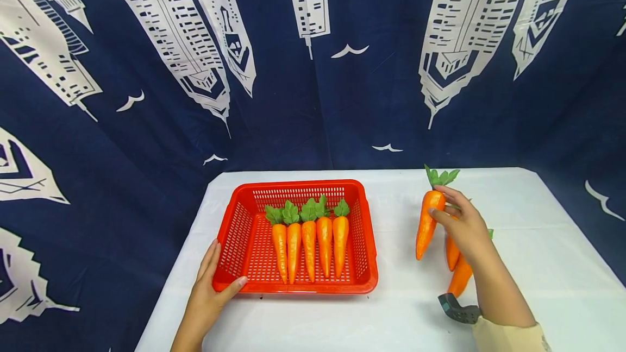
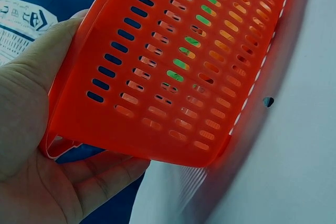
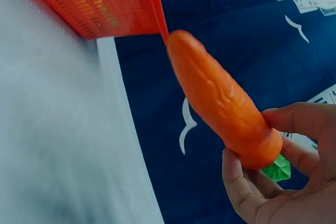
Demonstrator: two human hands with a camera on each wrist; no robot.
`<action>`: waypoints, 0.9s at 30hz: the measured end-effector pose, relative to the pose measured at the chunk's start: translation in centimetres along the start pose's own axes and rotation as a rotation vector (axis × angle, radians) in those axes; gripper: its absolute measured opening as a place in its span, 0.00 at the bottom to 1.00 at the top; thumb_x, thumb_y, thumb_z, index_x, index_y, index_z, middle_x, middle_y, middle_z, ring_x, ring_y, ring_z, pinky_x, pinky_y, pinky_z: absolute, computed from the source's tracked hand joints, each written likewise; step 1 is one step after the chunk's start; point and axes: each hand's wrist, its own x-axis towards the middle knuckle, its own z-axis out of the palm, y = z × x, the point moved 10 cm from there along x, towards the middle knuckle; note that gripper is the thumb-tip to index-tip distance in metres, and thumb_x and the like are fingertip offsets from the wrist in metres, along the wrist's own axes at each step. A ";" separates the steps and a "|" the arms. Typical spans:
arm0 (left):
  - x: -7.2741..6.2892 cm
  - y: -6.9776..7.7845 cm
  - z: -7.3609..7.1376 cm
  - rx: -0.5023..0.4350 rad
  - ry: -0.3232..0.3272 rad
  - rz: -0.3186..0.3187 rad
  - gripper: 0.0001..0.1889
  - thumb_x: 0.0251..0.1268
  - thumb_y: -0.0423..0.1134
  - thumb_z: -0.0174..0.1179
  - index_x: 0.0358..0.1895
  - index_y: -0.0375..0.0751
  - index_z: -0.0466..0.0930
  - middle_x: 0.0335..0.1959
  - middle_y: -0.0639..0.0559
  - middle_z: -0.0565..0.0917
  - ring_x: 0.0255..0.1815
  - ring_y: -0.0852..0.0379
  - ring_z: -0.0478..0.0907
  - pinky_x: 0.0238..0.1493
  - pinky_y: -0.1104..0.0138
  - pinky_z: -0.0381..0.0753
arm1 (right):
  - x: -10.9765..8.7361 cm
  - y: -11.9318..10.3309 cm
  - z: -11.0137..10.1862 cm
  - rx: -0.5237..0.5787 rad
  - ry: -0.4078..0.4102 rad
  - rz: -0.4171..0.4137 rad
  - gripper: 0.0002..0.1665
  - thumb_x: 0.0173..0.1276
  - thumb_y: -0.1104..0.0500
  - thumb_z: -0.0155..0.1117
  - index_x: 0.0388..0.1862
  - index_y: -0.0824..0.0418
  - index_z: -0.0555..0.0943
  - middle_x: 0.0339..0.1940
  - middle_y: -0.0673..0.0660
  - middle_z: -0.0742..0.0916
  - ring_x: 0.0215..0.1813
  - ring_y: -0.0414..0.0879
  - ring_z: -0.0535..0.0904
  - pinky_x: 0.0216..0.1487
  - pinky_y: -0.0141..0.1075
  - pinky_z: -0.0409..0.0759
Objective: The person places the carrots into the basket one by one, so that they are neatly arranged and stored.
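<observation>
A red plastic basket (image 1: 313, 289) with slotted walls stands on the white table. Several orange carrots (image 1: 309, 246) with green leafy tops lie side by side inside it, tips toward the near wall. My left hand (image 1: 204, 288) grips the basket's near left corner, thumb at the front rim and fingers along the left side. Between thumb and fingertips, my right hand (image 1: 462, 227) holds another carrot (image 3: 223, 100) near its leafy end, tip pointing down, right of the basket. Two more carrots (image 1: 461, 277) lie beneath the right hand and forearm, partly hidden by them.
The white table (image 1: 342, 325) runs to a back edge just behind the basket. A dark blue cloth (image 1: 318, 113) printed with white buildings and birds hangs behind it. A dark strap-like device (image 1: 459, 310) sits at the right wrist, near a pale sleeve (image 1: 508, 335).
</observation>
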 end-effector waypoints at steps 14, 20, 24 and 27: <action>-0.1 0.1 0.0 0.012 0.002 0.000 0.56 0.57 0.54 0.74 0.83 0.56 0.45 0.85 0.58 0.45 0.82 0.44 0.48 0.75 0.33 0.55 | 0.7 -4.4 2.7 0.030 -0.049 -0.116 0.36 0.76 0.47 0.58 0.80 0.44 0.62 0.78 0.65 0.67 0.56 0.59 0.86 0.67 0.63 0.75; 0.0 0.2 -0.1 0.010 0.004 0.007 0.56 0.57 0.54 0.74 0.83 0.54 0.45 0.85 0.57 0.46 0.82 0.44 0.48 0.75 0.33 0.55 | 1.3 -6.7 4.1 0.051 -0.082 -0.168 0.35 0.75 0.49 0.61 0.79 0.45 0.64 0.76 0.65 0.69 0.55 0.55 0.87 0.59 0.53 0.83; 0.0 0.3 -0.1 0.006 0.002 0.009 0.56 0.57 0.54 0.74 0.83 0.55 0.45 0.85 0.56 0.46 0.83 0.43 0.48 0.75 0.33 0.54 | 1.6 -8.0 5.2 0.044 -0.112 -0.216 0.35 0.75 0.50 0.62 0.78 0.46 0.65 0.76 0.65 0.68 0.58 0.59 0.85 0.59 0.55 0.83; 0.0 0.4 0.0 0.006 -0.003 0.007 0.56 0.57 0.55 0.73 0.83 0.54 0.45 0.85 0.56 0.46 0.82 0.44 0.48 0.75 0.33 0.54 | 1.8 -8.8 5.9 0.028 -0.130 -0.246 0.34 0.75 0.51 0.62 0.77 0.48 0.65 0.76 0.65 0.68 0.58 0.60 0.84 0.59 0.55 0.83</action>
